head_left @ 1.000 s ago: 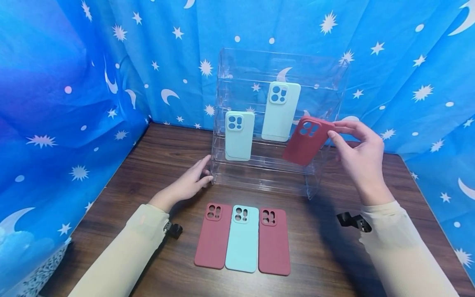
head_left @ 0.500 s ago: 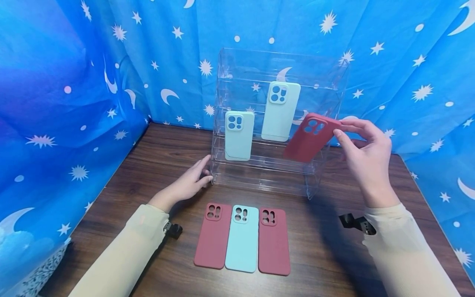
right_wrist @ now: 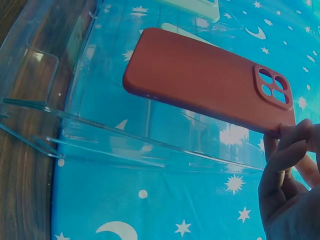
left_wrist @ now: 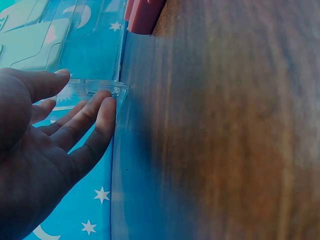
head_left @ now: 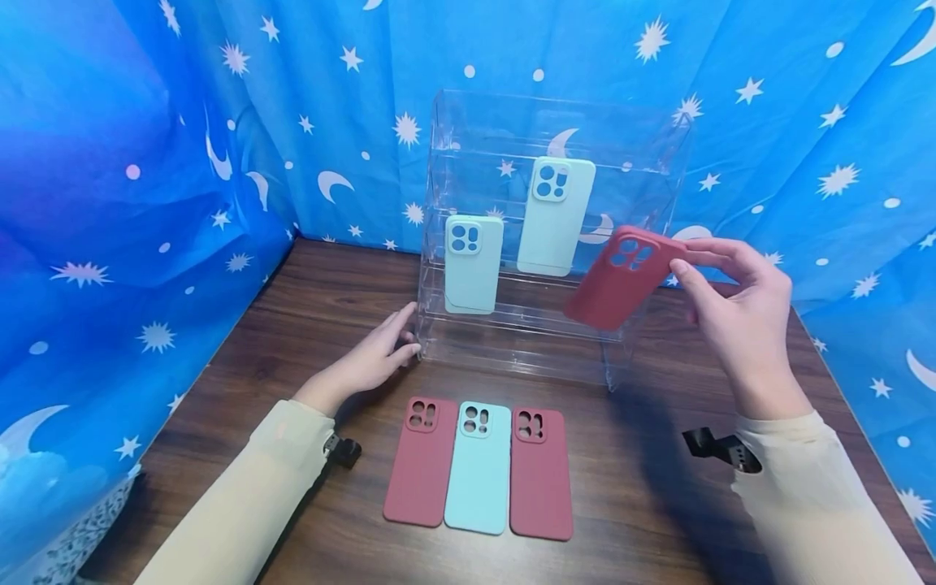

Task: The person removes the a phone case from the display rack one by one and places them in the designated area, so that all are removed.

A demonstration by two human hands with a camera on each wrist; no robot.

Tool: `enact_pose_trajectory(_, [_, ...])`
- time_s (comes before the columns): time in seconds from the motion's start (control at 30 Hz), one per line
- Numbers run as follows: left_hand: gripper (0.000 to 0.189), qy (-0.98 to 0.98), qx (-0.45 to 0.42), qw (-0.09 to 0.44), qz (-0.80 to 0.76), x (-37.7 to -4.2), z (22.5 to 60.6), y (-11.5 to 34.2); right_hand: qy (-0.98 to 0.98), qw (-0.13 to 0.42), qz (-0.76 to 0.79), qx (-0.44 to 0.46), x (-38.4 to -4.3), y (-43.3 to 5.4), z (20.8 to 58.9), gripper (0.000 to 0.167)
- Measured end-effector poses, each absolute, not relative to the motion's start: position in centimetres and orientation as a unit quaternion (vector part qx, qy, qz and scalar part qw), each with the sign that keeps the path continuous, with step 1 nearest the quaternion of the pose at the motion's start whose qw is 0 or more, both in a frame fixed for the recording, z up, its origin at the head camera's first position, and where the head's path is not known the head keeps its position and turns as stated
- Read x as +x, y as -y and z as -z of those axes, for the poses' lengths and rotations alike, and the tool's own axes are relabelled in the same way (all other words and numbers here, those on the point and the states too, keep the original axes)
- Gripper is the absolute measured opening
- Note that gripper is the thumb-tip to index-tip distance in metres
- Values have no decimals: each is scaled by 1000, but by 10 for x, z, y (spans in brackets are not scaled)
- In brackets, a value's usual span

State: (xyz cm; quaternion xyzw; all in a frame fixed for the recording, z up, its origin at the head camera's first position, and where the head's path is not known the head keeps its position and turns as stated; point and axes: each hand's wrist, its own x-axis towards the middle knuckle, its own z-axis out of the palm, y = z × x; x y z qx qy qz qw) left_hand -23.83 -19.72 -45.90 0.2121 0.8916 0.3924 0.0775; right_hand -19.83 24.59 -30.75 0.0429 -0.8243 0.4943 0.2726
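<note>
My right hand point(head_left: 746, 317) pinches a dark red phone case point(head_left: 621, 280) by its upper right corner. The case tilts, camera cutouts at the top, in front of the right part of a clear acrylic display stand point(head_left: 512, 366). In the right wrist view, the red case point(right_wrist: 200, 77) shows its whole back, with the right hand point(right_wrist: 292, 185) at its camera end. My left hand point(head_left: 373, 357) rests with extended fingers against the stand's lower left side. The left wrist view shows the left hand's fingertips point(left_wrist: 106, 107) right at the stand's clear edge.
Two pale mint phone cases stand on the tiers, one lower left point(head_left: 473, 272) and one higher in the middle point(head_left: 556, 227). On the wooden table point(head_left: 314, 504) lie a red case point(head_left: 419, 479), a mint case point(head_left: 478, 487) and another red case point(head_left: 541, 491). A blue star-patterned curtain point(head_left: 351, 122) hangs behind.
My right hand has drawn the red phone case a little to the right, and the case leans more. The left hand stays at the stand's side.
</note>
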Motion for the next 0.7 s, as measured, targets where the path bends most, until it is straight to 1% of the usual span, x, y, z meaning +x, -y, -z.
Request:
enact_pose_trajectory(0.17, [73, -895, 210, 80, -385, -240, 459, 198, 826, 262, -496, 45, -198, -250, 308, 32])
enact_pose_trajectory(0.5, [73, -894, 211, 79, -387, -238, 459, 197, 846, 203, -490, 44, -191, -255, 312, 32])
enact_pose_trajectory(0.7, [72, -895, 209, 78, -387, -238, 458, 197, 869, 172, -461, 41, -187, -256, 314, 32])
